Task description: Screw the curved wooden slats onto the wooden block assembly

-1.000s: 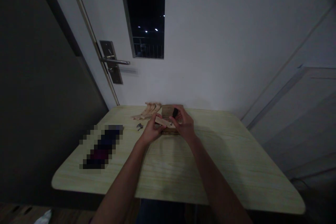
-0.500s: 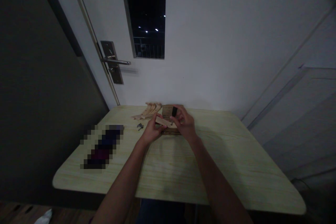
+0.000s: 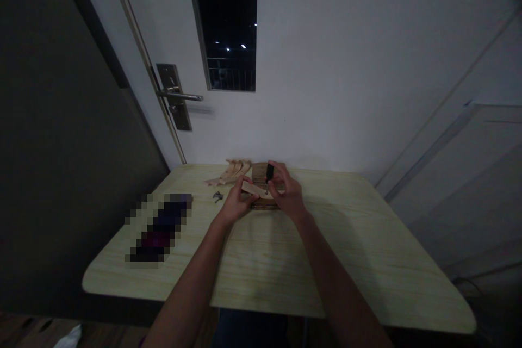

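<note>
My left hand (image 3: pixel 237 202) is closed on the left end of a flat, pale wooden strip (image 3: pixel 253 189), thumb at its near side. In my right hand (image 3: pixel 290 194), the fingers pinch a short black-handled tool (image 3: pixel 269 171) held upright over the strip. Just below the tool, a small metal piece like a screw (image 3: pixel 266 192) shows at the wood; whether they touch I cannot tell. Under and behind both hands lies a brown, box-like thing (image 3: pixel 259 172), partly covered by them.
Several curved pale wooden pieces (image 3: pixel 234 169) lie at the back left. Nearer stands a small heap of metal parts (image 3: pixel 217 196) on the pale table (image 3: pixel 367 250). A blurred-out dark object (image 3: pixel 163 228) is at the left. A white door (image 3: pixel 326 65) rises behind the table.
The black-handled tool has turned more upright, and the fingers of my right hand have shifted up and around it. My left hand and the wooden strip stay nearly still.
</note>
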A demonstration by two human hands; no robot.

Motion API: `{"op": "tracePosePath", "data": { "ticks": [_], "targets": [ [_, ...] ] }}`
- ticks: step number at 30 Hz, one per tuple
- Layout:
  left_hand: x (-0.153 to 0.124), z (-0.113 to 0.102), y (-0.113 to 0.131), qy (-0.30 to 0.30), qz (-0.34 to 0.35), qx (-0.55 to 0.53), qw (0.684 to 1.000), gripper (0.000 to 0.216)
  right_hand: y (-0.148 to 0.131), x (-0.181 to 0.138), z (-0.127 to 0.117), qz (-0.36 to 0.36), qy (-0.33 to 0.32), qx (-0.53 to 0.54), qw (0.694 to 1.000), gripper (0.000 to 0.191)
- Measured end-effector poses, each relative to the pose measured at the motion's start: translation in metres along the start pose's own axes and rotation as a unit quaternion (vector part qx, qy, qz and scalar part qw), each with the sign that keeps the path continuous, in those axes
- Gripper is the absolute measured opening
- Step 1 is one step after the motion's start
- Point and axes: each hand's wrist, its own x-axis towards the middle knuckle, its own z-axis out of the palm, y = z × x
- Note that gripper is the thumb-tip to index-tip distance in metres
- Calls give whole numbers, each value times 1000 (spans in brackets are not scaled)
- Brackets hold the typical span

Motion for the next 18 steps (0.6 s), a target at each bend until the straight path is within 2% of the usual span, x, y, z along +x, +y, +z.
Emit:
{"op": "tracePosePath", "data": {
  "ticks": [9, 14, 18],
  "targets": [
    [1, -1, 1, 4, 7, 6, 1000, 36, -1, 1, 1, -15, 15, -21, 1000, 42],
    [1, 0, -2, -4, 6, -3, 1000, 37, -1, 0, -1, -44, -10, -32, 998, 43],
    [0, 0, -1, -3, -2, 4, 1000, 37, 0, -1, -1, -37, -20, -19, 999, 44]
  ]
}}
